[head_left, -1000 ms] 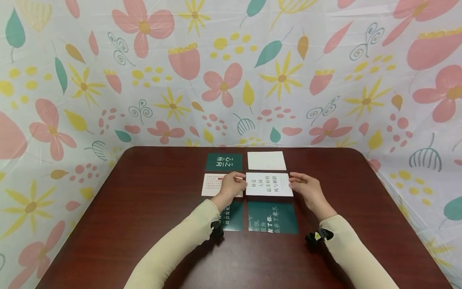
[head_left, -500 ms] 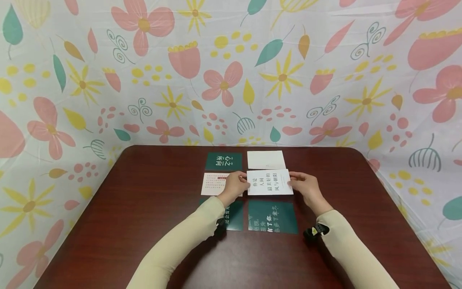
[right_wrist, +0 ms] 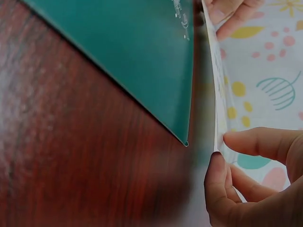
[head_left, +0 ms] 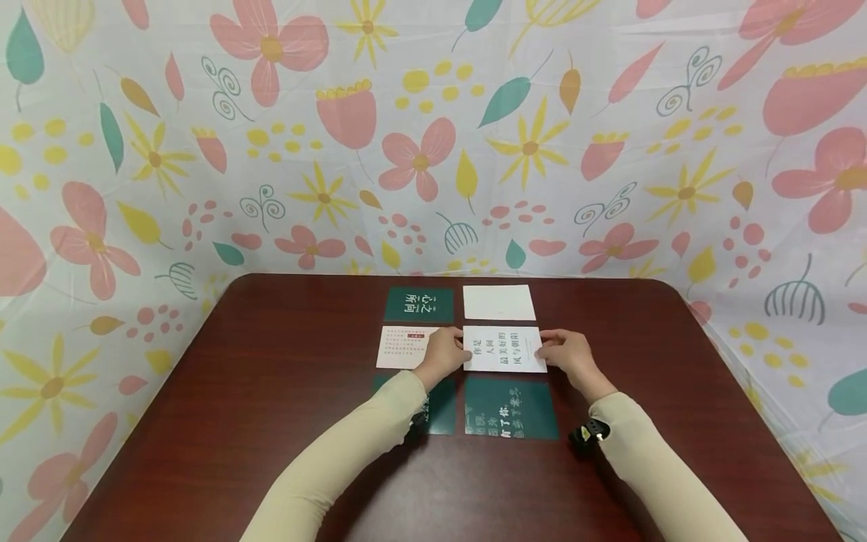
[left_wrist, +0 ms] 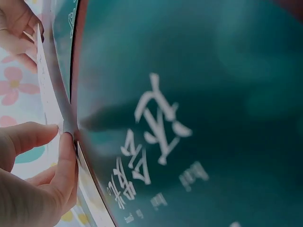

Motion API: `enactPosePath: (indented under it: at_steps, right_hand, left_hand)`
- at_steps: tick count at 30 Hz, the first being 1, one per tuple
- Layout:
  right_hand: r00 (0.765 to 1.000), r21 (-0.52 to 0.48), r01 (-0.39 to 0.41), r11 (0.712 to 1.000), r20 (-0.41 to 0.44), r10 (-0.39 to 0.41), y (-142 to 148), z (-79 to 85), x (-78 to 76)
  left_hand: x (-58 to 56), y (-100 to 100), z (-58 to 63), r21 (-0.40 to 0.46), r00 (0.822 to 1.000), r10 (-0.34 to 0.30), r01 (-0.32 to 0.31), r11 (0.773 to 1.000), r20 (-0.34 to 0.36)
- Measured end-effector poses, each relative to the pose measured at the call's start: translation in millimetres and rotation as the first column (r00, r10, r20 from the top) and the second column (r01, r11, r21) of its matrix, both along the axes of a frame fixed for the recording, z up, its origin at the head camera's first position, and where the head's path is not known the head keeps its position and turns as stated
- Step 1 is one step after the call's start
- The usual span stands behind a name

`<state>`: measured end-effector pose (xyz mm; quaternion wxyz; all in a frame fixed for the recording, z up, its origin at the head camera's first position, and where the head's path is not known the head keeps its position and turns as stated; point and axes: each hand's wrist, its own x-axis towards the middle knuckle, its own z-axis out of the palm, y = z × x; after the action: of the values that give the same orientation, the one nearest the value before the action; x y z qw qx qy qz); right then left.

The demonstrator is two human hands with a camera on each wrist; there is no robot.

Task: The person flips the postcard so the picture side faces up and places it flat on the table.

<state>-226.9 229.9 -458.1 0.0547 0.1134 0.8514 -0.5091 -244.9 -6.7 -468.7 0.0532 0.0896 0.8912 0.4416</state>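
Note:
A white card (head_left: 504, 349) printed with dark characters is held by its two short edges. My left hand (head_left: 444, 352) pinches its left edge between thumb and fingers, partly covering a pale card with red print (head_left: 401, 348). On the opposite side my right hand (head_left: 570, 354) pinches the right edge. Seen from the right wrist, thumb and fingertips meet the edge of the white card (right_wrist: 218, 94), a little above the table. In the left wrist view, the left thumb and fingers grip its near corner above a green card (left_wrist: 227, 94).
Around it on the dark wooden table (head_left: 284, 406) lie a green card with white characters (head_left: 420, 305), a plain white card (head_left: 499, 302) and a lettered green card (head_left: 511, 410). Another green card (head_left: 439, 410) is partly hidden by the left forearm. A flowered cloth (head_left: 420, 135) hangs behind.
The printed white card rose slightly away from me, then came back lower and nearer the front row. Both hands moved with it; the other cards stayed in place.

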Motion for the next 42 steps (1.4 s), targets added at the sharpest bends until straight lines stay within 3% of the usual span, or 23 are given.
enactPosePath:
  at_steps: [13, 24, 35, 42]
  right_hand:
    - [0.999, 0.162, -0.034, 0.986, -0.034, 0.04, -3, -4.4, 0.1]
    - [0.995, 0.273, -0.045, 0.961, -0.075, 0.068, -6, -3.5, -3.0]
    - [0.994, 0.332, -0.084, 0.94, -0.035, 0.101, -6, -3.7, -5.5]
    - [0.992, 0.271, -0.122, 0.955, 0.021, 0.121, -2, 2.4, -5.4]
  left_hand:
    - [-4.1, 6, 1.1, -0.116, 0.999, -0.026, 0.021, 0.993, -0.045]
    - [-4.6, 11, 6.6, -0.235, 0.997, -0.037, 0.021, 0.972, -0.062]
    - [-5.3, 11, 3.2, -0.237, 0.996, -0.066, 0.05, 0.97, -0.058]
    - [-6.0, 6, 8.9, -0.203, 0.995, -0.087, 0.075, 0.976, -0.048]
